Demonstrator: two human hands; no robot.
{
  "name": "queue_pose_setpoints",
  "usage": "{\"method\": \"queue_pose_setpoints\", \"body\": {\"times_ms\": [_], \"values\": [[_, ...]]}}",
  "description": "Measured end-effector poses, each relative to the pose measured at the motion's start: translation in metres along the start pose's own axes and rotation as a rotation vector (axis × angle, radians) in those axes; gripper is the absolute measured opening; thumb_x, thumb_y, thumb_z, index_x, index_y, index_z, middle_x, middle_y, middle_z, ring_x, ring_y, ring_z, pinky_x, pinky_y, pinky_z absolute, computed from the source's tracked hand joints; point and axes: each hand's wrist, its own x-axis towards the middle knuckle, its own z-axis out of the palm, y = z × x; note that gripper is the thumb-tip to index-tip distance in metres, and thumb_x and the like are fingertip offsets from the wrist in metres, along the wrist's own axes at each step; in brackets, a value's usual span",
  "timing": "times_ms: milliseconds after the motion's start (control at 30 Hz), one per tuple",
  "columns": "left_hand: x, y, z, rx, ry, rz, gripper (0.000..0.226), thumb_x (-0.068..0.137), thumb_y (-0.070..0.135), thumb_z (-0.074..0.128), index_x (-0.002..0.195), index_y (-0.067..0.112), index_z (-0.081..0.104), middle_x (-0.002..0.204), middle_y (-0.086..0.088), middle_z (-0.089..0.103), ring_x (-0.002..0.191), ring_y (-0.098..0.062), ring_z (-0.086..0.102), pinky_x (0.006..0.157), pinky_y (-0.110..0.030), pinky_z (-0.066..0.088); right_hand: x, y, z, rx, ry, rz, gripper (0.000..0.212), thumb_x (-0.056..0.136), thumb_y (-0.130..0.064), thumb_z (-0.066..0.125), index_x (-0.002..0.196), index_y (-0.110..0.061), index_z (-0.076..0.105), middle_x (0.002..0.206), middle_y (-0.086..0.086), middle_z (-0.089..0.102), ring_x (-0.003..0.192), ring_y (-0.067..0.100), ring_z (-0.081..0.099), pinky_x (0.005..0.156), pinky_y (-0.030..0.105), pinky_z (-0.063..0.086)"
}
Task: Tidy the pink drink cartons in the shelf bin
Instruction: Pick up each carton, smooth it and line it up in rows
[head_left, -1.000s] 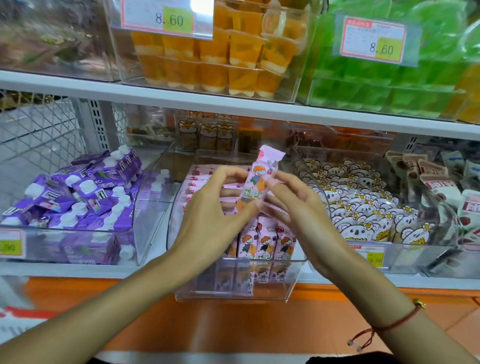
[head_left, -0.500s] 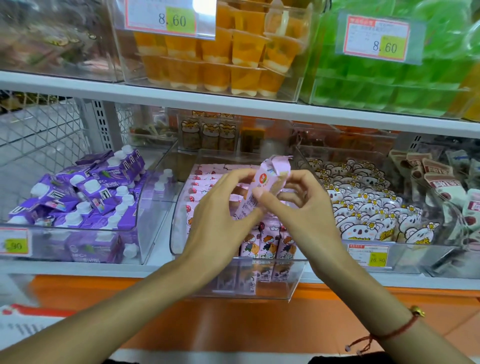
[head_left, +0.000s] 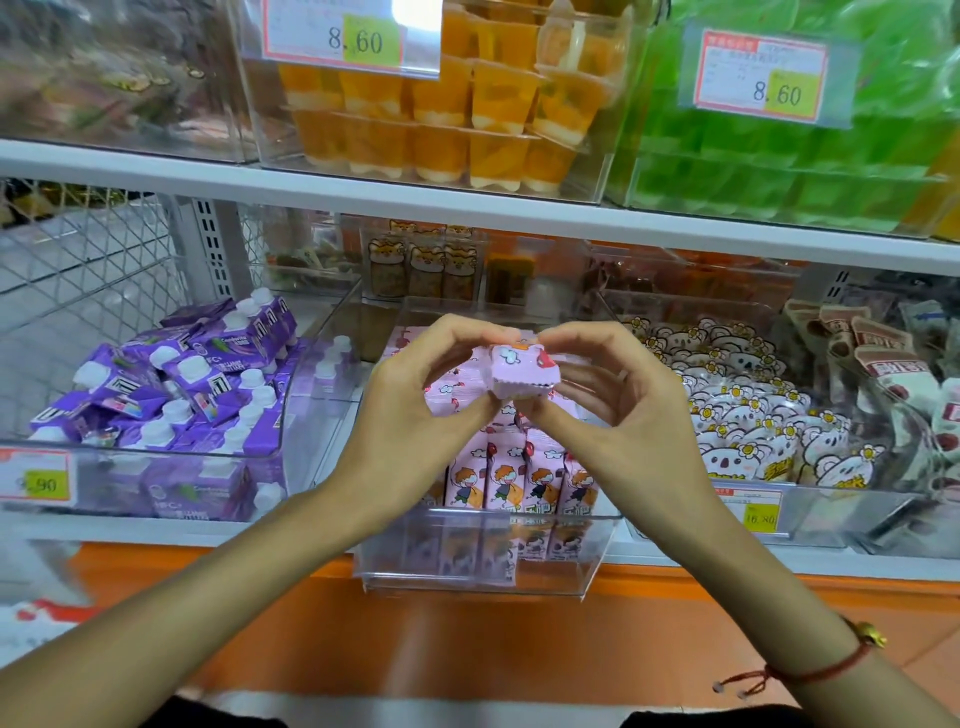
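Observation:
A pink drink carton (head_left: 521, 371) is held end-on above the clear shelf bin (head_left: 483, 571). My left hand (head_left: 410, 415) pinches its left side with thumb and fingers. My right hand (head_left: 623, 410) pinches its right side the same way. Inside the bin, a row of pink cartons (head_left: 519, 475) with cartoon prints stands upright at the front. More pink cartons (head_left: 452, 395) lie flat behind them, partly hidden by my hands.
A clear bin of purple capped cartons (head_left: 171, 395) sits to the left. A bin of koala-print packets (head_left: 743, 415) sits to the right. The white upper shelf (head_left: 467, 208) carries orange jelly cups (head_left: 467, 109) and green packs (head_left: 779, 156). An orange panel (head_left: 467, 639) lies below.
The pink carton stood tall and tilted between my hands. It has been turned down so one end faces me, and both hands have closed in around it.

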Motion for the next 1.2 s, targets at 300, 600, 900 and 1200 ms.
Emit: {"method": "queue_pose_setpoints", "body": {"times_ms": [300,600,900,1200], "values": [[0.004,0.002,-0.009,0.007,-0.198,-0.175,0.043,0.09,0.025,0.057,0.128,0.042,0.048,0.131,0.022,0.05,0.126,0.003,0.046,0.104,-0.025,0.044,0.0,0.003,-0.007,-0.014,0.05,0.075,0.029,0.084,-0.01,0.071,0.106,-0.027,0.063,0.108,-0.008,0.069,0.108,0.009,0.063,0.094,0.025,0.05],[0.011,0.007,-0.007,-0.372,-0.043,-0.577,0.036,0.091,0.03,0.059,0.127,0.029,0.057,0.102,0.005,0.074,0.094,-0.007,0.07,0.068,-0.018,0.056,0.003,0.003,-0.008,0.002,-0.019,0.217,0.027,0.088,-0.024,0.064,0.114,-0.029,0.066,0.106,-0.006,0.07,0.094,0.004,0.068,0.082,0.021,0.054],[0.012,0.008,0.002,-0.384,0.011,-0.816,0.022,0.084,0.042,0.067,0.097,0.025,0.071,0.079,0.006,0.076,0.067,-0.011,0.073,0.057,-0.02,0.056,0.006,0.004,-0.006,0.184,0.004,0.527,0.025,0.089,-0.031,0.062,0.108,-0.015,0.069,0.111,0.018,0.067,0.085,0.022,0.065,0.062,0.019,0.052],[0.011,0.01,0.002,-0.234,0.056,-0.62,0.038,0.084,0.037,0.069,0.119,0.027,0.061,0.095,0.007,0.075,0.085,-0.006,0.071,0.07,-0.021,0.057,0.005,0.005,-0.011,0.116,-0.097,0.398,0.037,0.084,-0.042,0.064,0.12,-0.036,0.062,0.11,-0.002,0.069,0.101,0.014,0.067,0.083,0.031,0.052]]}}
